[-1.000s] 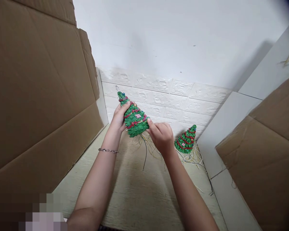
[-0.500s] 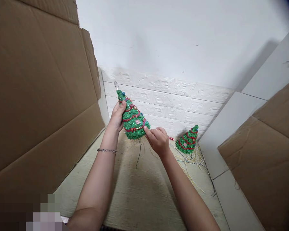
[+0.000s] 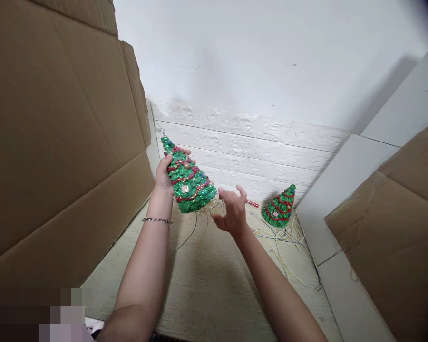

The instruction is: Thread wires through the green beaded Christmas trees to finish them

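My left hand (image 3: pixel 165 172) is wrapped round the upper part of a small green Christmas tree ornament (image 3: pixel 191 183) with red garlands, coloured balls and a clear tip. The tree leans with its top to the left, held above the table, and a thin dark wire (image 3: pixel 192 230) hangs from its base. Just right of the base, my right hand (image 3: pixel 231 211) has its fingers apart and holds nothing that I can see. A second, similar Christmas tree (image 3: pixel 278 209) stands on the table further right, without a clear tip in sight.
Loose yellow, white and dark wires (image 3: pixel 288 247) lie on the table (image 3: pixel 207 285) around the second tree. A red pen-like object (image 3: pixel 252 204) lies near the wall (image 3: pixel 235 147). Cardboard sheets stand on the left (image 3: pixel 64 142) and right (image 3: pixel 388 223).
The held tree has shifted left and turned somewhat, its hanging wire swinging left. My right hand has come off the tree's lower edge, and its fingers have spread.
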A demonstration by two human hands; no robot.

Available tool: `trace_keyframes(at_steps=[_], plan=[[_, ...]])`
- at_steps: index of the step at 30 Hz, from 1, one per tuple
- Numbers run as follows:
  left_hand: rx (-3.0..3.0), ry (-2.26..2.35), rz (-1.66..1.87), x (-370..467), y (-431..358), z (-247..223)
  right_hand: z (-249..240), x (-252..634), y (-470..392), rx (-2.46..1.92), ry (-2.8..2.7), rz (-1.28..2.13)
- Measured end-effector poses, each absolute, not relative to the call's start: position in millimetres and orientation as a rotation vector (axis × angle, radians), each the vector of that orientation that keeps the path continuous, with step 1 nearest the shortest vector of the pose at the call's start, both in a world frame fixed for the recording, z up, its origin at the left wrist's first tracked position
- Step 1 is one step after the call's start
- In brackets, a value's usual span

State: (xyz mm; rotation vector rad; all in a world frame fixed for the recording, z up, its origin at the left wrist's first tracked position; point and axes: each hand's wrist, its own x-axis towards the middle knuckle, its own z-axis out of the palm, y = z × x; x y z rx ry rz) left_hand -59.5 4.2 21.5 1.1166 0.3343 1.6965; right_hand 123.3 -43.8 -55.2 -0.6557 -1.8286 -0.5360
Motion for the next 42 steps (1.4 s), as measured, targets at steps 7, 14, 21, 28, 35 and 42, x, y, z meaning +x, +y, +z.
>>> trace_keyframes(at_steps=[7,14,21,28,35,42], plan=[[1.043,0.12,1.652,-64,1,17,-20,125,-58,-1.045,-1.829,-0.02],[0.716,-0.282,1.446,-51,-9,17,7,132,-74,-1.304,-1.88,0.349],[0.763,-0.268,1.412,-41,-9,15,23,142,-88,-1.159,-2.126,0.574],[0.968,-0.104,1.418,-39,-5,11,23,143,-90,-1.084,-2.383,0.85],[0.995,-0.013,1.37,-37,-5,12,-2,141,-59,-0.809,-2.374,1.328],[1.049,0.383,1.513,-38,0,26,-31,102,-50,-0.897,-1.865,1.53]])
